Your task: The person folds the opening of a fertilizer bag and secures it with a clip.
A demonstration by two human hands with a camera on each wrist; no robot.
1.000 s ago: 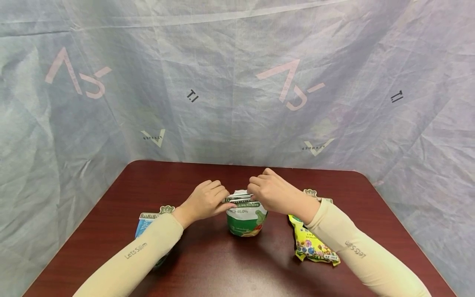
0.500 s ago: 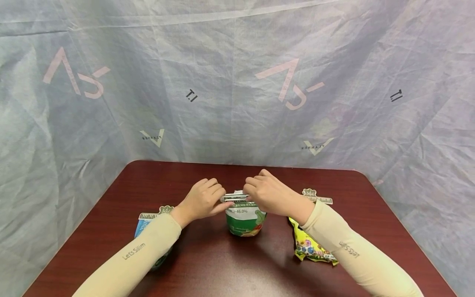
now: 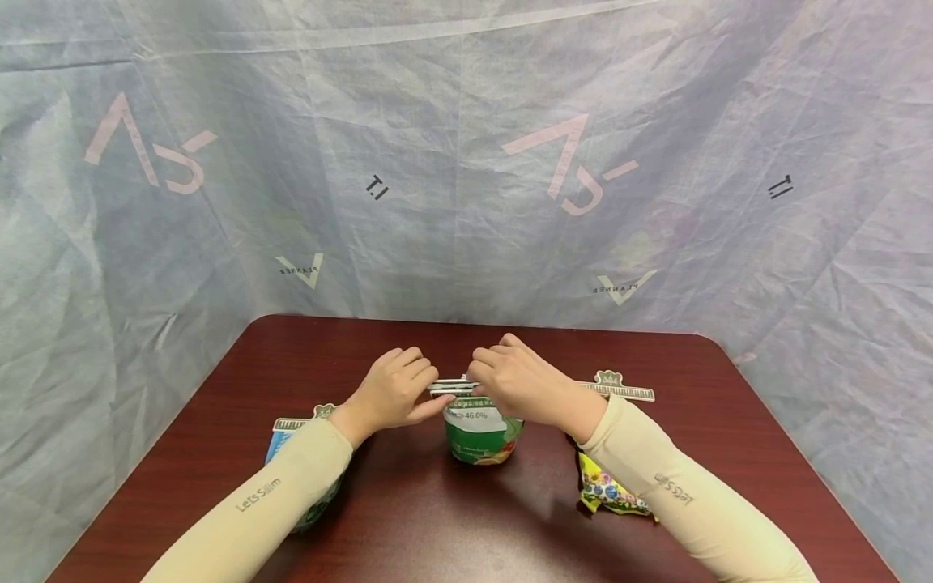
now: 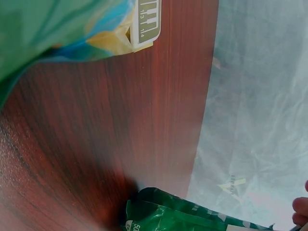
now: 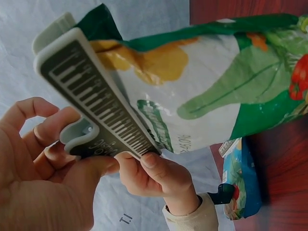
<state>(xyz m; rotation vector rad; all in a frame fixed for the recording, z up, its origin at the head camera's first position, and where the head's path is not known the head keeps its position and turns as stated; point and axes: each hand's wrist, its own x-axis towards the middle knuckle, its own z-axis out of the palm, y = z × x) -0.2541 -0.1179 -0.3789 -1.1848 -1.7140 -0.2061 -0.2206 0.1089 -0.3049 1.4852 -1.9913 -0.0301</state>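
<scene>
A green-and-white plastic bag (image 3: 481, 441) with printed vegetables stands on the table between both hands. Across its top runs a ruler-patterned bag clip (image 5: 91, 91). My right hand (image 3: 521, 380) pinches the wavy tab of that clip between thumb and fingers, as the right wrist view shows. My left hand (image 3: 394, 389) pinches the bag's top at the clip's other end, thumb in front. In the left wrist view only the green lower part of the bag (image 4: 168, 214) shows, with some fingertips (image 4: 301, 207) at the right edge.
Under the left forearm is a blue-and-green bag (image 3: 280, 441) with a similar clip (image 3: 291, 423). By the right forearm lies a yellow flower-printed bag (image 3: 608, 490), its clip (image 3: 619, 392) behind it. A grey cloth (image 3: 459, 202) hangs beyond the red-brown table (image 3: 466, 526).
My right hand has slid left along the bag's top, closer to my left hand. Its forearm now covers more of the yellow bag and less of that bag's clip.
</scene>
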